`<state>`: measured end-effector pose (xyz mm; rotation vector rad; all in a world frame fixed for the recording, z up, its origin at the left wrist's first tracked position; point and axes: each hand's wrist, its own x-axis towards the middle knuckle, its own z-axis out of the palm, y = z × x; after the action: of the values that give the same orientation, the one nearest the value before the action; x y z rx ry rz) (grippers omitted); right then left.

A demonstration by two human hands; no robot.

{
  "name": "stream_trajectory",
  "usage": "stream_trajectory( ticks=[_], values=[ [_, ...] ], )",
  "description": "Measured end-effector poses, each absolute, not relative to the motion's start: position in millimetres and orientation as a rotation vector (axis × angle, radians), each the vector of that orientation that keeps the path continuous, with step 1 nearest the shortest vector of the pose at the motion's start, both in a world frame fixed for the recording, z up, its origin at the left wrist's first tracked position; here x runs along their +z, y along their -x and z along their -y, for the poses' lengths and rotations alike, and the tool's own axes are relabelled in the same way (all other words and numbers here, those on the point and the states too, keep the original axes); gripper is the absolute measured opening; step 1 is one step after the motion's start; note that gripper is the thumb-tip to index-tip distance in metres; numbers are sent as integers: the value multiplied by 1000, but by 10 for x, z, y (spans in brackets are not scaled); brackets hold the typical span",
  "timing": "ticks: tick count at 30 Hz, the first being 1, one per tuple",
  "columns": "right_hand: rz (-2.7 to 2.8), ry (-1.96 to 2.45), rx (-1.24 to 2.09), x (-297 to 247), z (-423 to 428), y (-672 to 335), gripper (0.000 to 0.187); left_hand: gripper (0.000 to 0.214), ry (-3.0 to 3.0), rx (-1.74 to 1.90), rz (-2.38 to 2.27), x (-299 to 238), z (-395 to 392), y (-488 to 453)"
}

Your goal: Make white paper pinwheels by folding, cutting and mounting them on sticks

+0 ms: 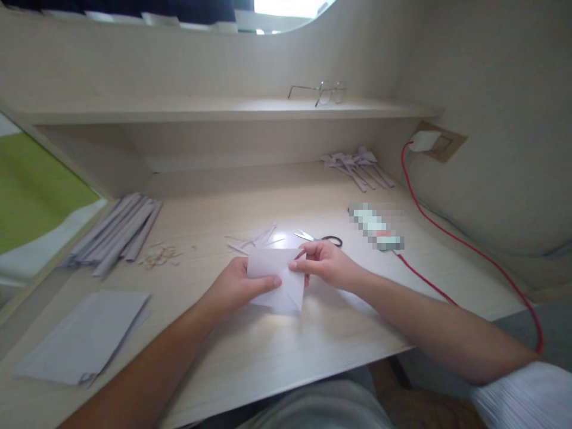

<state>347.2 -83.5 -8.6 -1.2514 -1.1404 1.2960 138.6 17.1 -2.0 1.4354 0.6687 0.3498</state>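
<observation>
White paper [266,265] was held up just on the near side of the scissors [307,236], grasped by the left hand [236,283] with its thumb across it and pinched by the right hand [328,262], while strips [263,235] lay left of the scissors and a phone [373,225] right.

The desk [214,196] bears scissors [325,239], tubes [123,229] and paper [84,333].

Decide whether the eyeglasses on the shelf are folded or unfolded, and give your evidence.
Unfolded. The eyeglasses rest on the shelf with both temples extending out from the lenses.
</observation>
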Motion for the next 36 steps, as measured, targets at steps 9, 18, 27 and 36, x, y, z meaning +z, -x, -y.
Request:
stream_trajectory(
  ticks=[9,18,27,36],
  values=[
    [928,1202,1378,-87,798,-3442,33,22,-1572,402,-755,36,-108,-1411],
    [1033,1230,1225,-5,869,-3402,51,28,-1462,464,-811,106,-121,-1416],
    [994,1193,1193,25,895,-3360,51,28,-1570,500,-891,107,-93,-1401],
    [1275,1158,825,95,1048,-3281,25,34,-1316,524,-779,130,-114,-1366]
  ],
)
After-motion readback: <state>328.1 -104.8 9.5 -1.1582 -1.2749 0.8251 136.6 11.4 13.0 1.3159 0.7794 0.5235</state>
